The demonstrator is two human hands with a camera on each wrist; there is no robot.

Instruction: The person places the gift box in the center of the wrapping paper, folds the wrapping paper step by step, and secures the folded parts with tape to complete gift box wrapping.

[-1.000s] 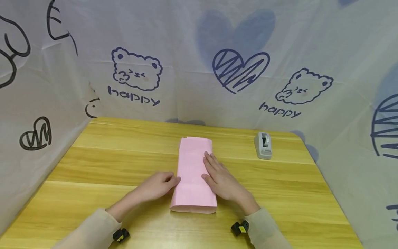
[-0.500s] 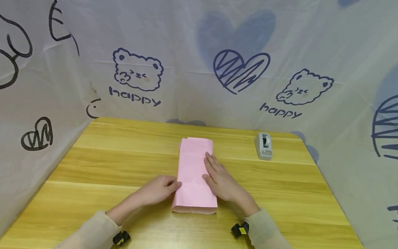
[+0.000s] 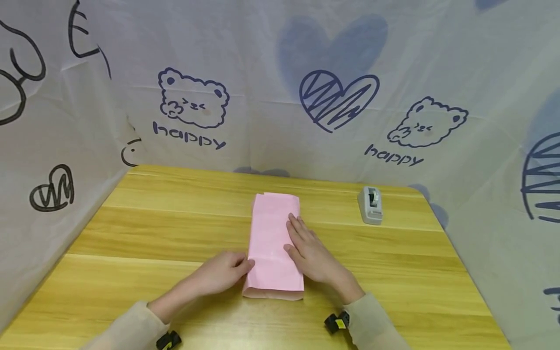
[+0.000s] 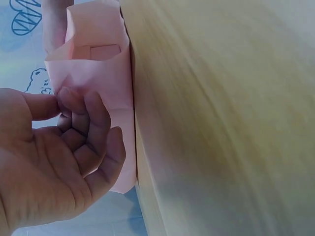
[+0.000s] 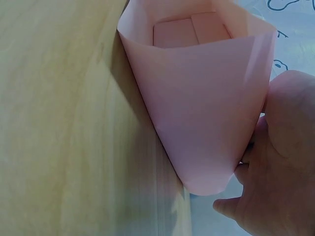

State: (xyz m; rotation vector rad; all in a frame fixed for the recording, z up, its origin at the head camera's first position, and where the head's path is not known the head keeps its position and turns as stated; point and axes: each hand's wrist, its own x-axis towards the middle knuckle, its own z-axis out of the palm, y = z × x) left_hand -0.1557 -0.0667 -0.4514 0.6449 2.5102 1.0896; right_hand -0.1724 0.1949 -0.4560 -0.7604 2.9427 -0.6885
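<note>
A pink paper bag (image 3: 273, 243) lies on its side on the table, with its open mouth facing the near edge. Folded flaps (image 5: 192, 30) at its far end show through the mouth in the right wrist view. At the bag's left edge, close to the mouth, my left hand (image 3: 223, 272) pinches the paper between thumb and curled forefinger. The other left fingers (image 4: 113, 152) curl beside the bag's side wall. My right hand (image 3: 312, 253) rests on the bag's right edge, its fingers straight and pointing away from me.
A grey tape dispenser (image 3: 370, 205) stands at the back right of the wooden table (image 3: 153, 218). White cloth with printed bears and hearts (image 3: 262, 97) hangs behind the table and along both sides. Black wrist cameras (image 3: 337, 322) sit by both cuffs.
My left hand has slid a little way along the bag's left edge toward the mouth. The right hand and the bag have stayed nearly still.
</note>
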